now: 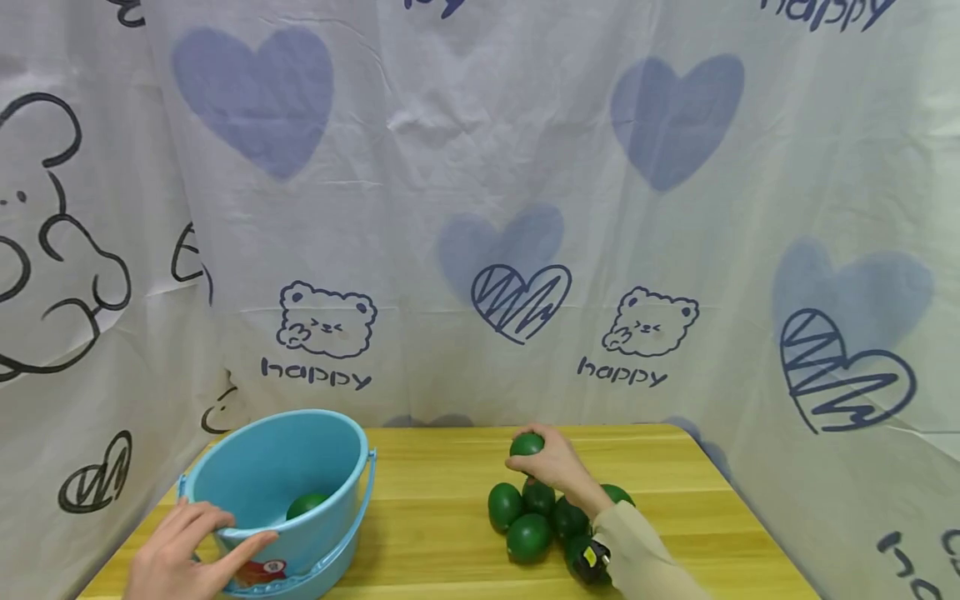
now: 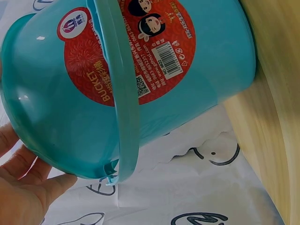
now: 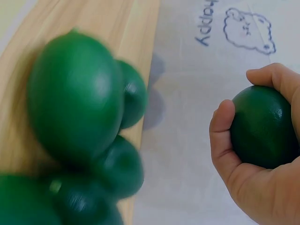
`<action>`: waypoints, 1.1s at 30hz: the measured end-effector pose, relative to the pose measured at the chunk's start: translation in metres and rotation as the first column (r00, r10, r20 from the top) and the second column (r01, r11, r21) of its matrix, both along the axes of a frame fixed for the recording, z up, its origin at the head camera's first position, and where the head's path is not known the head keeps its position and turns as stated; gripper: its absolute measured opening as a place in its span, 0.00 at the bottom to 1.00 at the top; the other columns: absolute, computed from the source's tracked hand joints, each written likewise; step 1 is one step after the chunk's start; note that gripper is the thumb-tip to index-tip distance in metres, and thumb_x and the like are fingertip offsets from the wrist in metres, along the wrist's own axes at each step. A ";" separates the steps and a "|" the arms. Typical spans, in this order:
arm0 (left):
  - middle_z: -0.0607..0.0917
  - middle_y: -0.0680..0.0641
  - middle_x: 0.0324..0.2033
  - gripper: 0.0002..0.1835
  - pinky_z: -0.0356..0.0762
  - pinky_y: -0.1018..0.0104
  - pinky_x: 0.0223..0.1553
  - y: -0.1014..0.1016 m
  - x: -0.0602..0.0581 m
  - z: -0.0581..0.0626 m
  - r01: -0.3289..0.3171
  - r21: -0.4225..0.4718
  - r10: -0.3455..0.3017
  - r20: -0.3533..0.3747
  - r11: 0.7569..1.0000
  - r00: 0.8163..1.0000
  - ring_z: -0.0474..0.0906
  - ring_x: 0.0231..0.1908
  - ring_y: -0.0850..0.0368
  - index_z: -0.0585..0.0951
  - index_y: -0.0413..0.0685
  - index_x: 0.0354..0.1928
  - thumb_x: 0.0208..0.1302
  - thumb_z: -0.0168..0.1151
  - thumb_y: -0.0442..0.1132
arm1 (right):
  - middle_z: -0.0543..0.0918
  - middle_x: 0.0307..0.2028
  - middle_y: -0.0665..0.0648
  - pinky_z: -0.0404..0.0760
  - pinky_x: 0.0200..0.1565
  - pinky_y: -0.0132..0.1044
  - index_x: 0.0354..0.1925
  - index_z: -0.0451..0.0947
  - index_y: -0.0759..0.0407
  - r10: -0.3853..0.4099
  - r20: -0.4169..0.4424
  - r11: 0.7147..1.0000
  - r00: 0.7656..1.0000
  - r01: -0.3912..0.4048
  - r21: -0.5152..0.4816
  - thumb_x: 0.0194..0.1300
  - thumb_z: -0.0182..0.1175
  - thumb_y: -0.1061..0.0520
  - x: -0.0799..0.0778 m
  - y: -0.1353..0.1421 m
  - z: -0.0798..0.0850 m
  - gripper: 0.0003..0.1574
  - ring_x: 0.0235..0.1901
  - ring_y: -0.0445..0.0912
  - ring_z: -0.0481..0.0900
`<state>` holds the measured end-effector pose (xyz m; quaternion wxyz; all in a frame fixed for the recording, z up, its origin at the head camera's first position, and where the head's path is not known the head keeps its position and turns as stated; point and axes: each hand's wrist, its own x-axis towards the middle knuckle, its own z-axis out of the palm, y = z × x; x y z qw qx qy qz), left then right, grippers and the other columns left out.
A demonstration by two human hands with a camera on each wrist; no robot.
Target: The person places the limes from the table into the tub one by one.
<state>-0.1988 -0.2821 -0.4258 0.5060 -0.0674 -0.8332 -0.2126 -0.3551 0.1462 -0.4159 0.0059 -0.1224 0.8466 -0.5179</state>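
Note:
A light-blue plastic bucket (image 1: 292, 454) stands at the left of the table, its handle hanging down the outside. My left hand (image 1: 180, 550) grips its near rim, fingers over the edge and thumb along the outer wall; the left wrist view shows the same hand (image 2: 28, 187) at the rim. Inside the bucket lies a dark green lime (image 1: 306, 505). Above a cluster of limes (image 1: 528, 537) on the right, my right hand (image 1: 551, 458) holds another lime (image 3: 262, 126) between curled fingers and thumb. The right forearm hides part of the cluster.
The wooden table (image 1: 427, 517) ends at a white printed cloth (image 1: 427, 358) hanging behind it and along both sides. A red label (image 2: 164, 51) covers part of the bucket's wall, with the blue handle (image 2: 124, 103) crossing it.

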 end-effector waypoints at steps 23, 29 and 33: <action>0.78 0.56 0.21 0.28 0.64 0.84 0.27 0.000 0.000 -0.001 0.017 0.010 -0.017 -0.039 1.000 0.999 0.61 0.28 0.80 0.78 0.55 0.20 0.11 0.87 0.49 | 0.78 0.45 0.60 0.84 0.30 0.39 0.51 0.78 0.51 0.136 -0.031 0.991 0.990 -0.136 0.006 0.54 0.73 0.53 0.011 -0.059 0.029 0.25 0.32 0.50 0.81; 0.78 0.55 0.22 0.28 0.65 0.85 0.27 -0.002 -0.001 -0.001 0.007 0.008 -0.007 -0.029 1.000 1.000 0.62 0.28 0.80 0.79 0.54 0.20 0.11 0.87 0.50 | 0.78 0.44 0.58 0.83 0.28 0.39 0.50 0.78 0.48 0.164 -0.045 0.986 0.986 -0.162 0.030 0.55 0.72 0.53 0.013 -0.071 0.036 0.24 0.31 0.48 0.79; 0.79 0.55 0.22 0.29 0.65 0.84 0.27 -0.001 -0.001 -0.002 0.005 0.011 -0.005 -0.036 1.000 0.999 0.62 0.28 0.80 0.79 0.54 0.20 0.10 0.87 0.50 | 0.78 0.44 0.58 0.82 0.28 0.38 0.51 0.78 0.48 0.189 -0.046 0.982 0.981 -0.187 0.031 0.55 0.72 0.54 0.015 -0.080 0.040 0.25 0.31 0.47 0.79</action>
